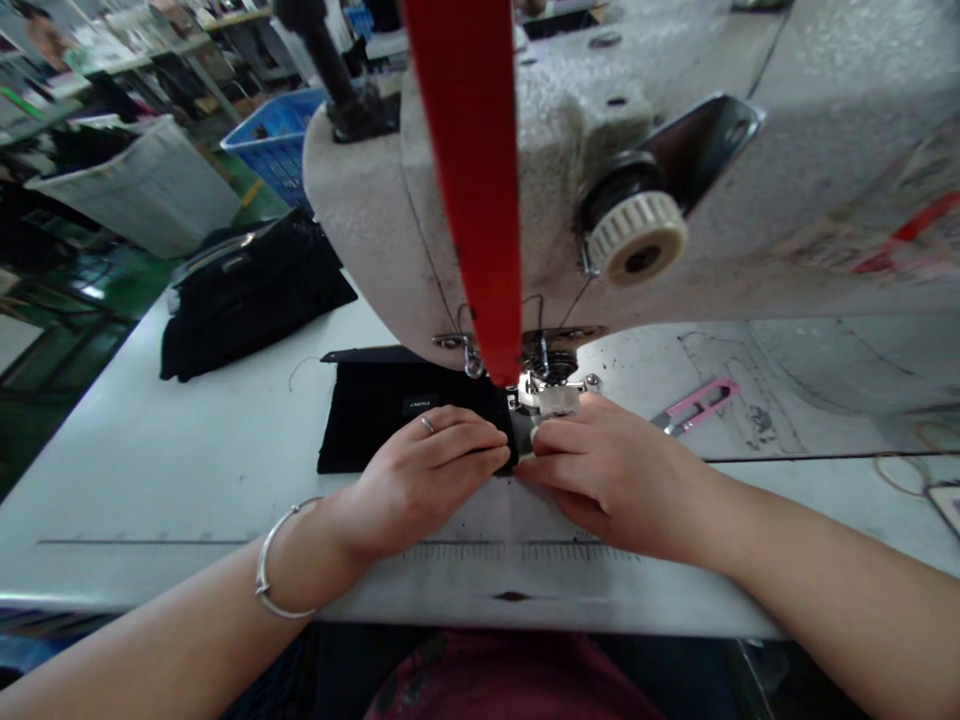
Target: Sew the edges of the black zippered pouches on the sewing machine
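Note:
A flat black fabric piece (pixel 360 425) with a small label lies on the sewing machine's table, its right edge by the presser foot (pixel 525 395). My left hand (pixel 431 475), with a ring and a bangle, rests over it; the fingers are pressed together and hold the fabric near its right edge. Curled closed beside the presser foot, my right hand (pixel 600 470) pinches the fabric's front right corner with its fingertips. The grey sewing machine (pixel 375 210) stands over both hands. A red strip (pixel 472 180) hangs in front and hides part of the needle area.
A black fabric stack (pixel 251 290) lies at the table's left edge. Pink thread snips (pixel 697 405) lie right of my right hand. Printed ruler marks (pixel 465 550) run along the table front. A blue basket (pixel 277 140) and a white bin (pixel 150 190) stand beyond.

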A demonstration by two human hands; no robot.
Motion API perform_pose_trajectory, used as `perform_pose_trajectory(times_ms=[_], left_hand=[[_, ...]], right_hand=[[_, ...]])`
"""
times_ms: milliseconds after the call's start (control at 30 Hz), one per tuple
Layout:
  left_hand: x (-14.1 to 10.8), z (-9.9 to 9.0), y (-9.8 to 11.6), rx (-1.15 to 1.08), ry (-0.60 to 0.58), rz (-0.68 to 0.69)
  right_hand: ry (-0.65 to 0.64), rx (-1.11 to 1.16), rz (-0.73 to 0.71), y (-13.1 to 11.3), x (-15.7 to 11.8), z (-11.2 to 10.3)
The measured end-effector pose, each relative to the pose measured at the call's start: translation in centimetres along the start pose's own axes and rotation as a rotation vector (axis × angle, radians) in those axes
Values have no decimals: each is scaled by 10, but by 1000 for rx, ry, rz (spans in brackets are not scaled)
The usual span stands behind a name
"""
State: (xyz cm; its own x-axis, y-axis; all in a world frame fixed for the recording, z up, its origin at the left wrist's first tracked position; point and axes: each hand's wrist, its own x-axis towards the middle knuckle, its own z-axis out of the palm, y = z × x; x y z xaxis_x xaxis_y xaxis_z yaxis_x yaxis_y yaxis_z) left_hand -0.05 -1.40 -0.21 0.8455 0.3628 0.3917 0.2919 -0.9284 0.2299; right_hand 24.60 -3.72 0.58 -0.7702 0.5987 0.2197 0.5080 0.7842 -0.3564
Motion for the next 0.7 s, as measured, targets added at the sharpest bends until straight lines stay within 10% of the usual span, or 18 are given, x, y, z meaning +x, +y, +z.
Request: perform_pose_trajectory(times_ms=[700], left_hand=[[6, -8, -7, 40, -21, 90]], right_hand=[[89, 25, 39, -7, -2, 0]])
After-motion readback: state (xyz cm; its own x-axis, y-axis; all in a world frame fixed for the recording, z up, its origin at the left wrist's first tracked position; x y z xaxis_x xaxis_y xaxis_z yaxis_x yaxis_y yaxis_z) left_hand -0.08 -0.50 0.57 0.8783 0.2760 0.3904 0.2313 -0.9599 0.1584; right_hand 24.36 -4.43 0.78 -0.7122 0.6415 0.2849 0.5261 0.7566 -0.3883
